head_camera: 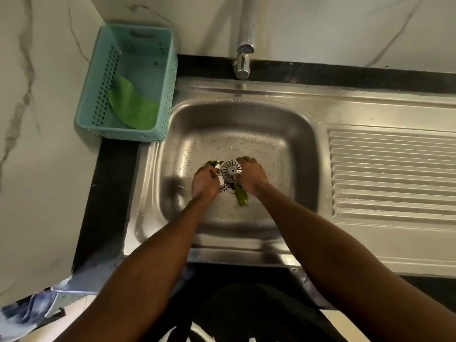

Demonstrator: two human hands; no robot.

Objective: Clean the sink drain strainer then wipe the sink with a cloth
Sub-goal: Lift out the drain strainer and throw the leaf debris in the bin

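Two bare forearms reaching forward and down from the near edge, converging at the bottom of the sink [303, 134]. Left hand [205, 180] at the left of the drain strainer [231, 170], fingers curled around a scrap of green-and-white wrapper [217, 165] — gripping it. Right hand [251, 174] on the strainer's right rim, knuckles up, fingers bent down onto the edge; whether pinching or only pressing, cannot tell. Strainer seated in the drain at the basin's centre, slotted metal disc face up. A green leaf scrap [241, 196] lying just near of the strainer, between the wrists. Basin floor wet, droplets scattered, open room all round the hands up to the curved walls. To the right, the ribbed drainboard [392, 174]. Dark tabletop [108, 193] bordering the sink on the left. Farther back at left, a teal basket [98, 99] holding a green cloth [138, 109] — well apart from the hands. At the far rim, the tap [244, 60] above the basin.
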